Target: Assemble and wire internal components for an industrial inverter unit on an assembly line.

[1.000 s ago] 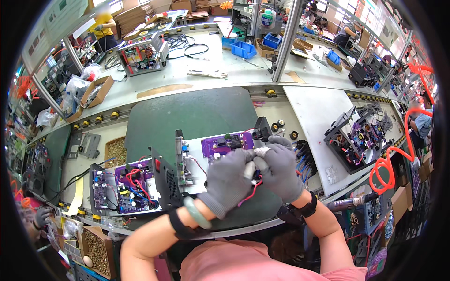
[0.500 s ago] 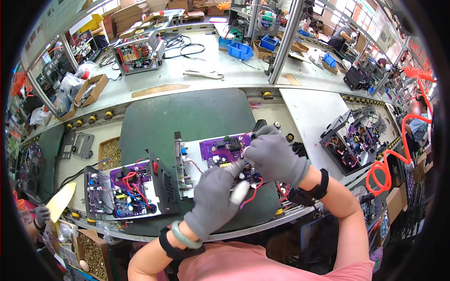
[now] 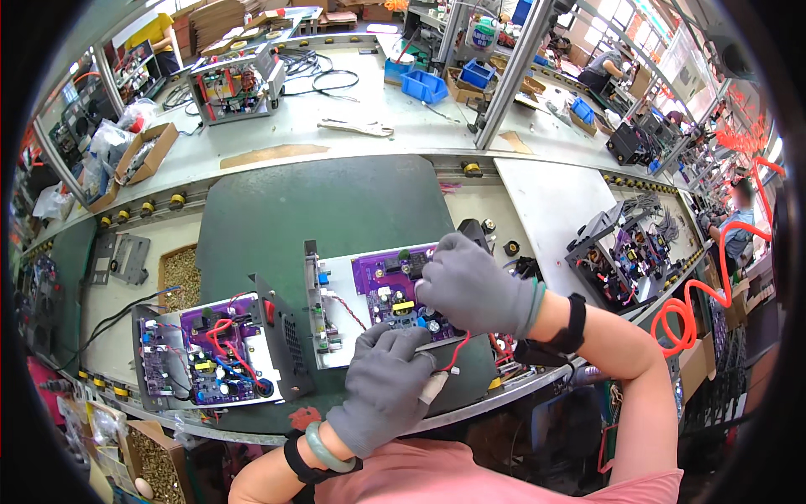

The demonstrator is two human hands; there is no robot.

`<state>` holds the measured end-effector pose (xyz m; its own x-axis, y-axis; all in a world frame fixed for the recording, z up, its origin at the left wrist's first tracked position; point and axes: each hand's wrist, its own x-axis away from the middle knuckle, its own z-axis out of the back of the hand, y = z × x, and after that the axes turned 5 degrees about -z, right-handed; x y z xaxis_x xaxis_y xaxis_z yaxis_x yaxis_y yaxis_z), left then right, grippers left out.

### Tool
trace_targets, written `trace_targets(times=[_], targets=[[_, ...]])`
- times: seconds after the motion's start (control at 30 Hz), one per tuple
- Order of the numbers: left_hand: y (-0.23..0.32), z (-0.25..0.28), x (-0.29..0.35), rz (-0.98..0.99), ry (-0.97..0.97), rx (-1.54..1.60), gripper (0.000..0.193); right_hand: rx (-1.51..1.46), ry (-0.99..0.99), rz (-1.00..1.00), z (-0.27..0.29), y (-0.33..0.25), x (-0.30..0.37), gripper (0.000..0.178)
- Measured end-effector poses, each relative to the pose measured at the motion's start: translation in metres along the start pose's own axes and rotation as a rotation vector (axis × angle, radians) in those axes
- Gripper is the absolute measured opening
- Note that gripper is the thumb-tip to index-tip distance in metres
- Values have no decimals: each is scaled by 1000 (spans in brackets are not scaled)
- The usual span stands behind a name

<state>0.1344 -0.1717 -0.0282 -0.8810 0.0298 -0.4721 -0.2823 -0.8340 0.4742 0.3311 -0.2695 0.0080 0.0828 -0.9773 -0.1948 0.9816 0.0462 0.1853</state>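
With left hand (image 3: 382, 385) and right hand (image 3: 477, 286) curled, holds unclear, light pressure seemed best on the purple board (image 3: 391, 287) beside their fingers.

Grn board (image 3: 319, 197) w/ 2 PCB units (image 3: 390, 290)

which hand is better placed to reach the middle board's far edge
Probably the right hand: it is over the right side of the middle board, nearer the far edge; the left hand is by the near edge.
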Motion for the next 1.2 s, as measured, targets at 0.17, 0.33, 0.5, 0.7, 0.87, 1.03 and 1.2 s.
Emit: trace_targets(times=[0.17,0.33,0.5,0.7,0.87,1.03,1.2], targets=[[-9,18,2,-20,80,233,15,-115,-164,-29,6,7,-9,2],[-6,25,2,54,-44,348,15,-108,-382,-74,5,7,-17,6],[-1,22,8,44,-14,249,11,-84,-349,-117,1,5,-14,7],[-15,18,15,43,-35,301,6,-52,-176,-155,9,-6,-3,15],[-14,11,19,-4,19,243,5,20,-25,-188,4,-12,-1,8],[-18,8,19,19,13,277,5,14,-158,-107,-3,-3,-3,8],[-14,11,19,16,41,294,7,32,-341,-98,6,-1,-13,8]])
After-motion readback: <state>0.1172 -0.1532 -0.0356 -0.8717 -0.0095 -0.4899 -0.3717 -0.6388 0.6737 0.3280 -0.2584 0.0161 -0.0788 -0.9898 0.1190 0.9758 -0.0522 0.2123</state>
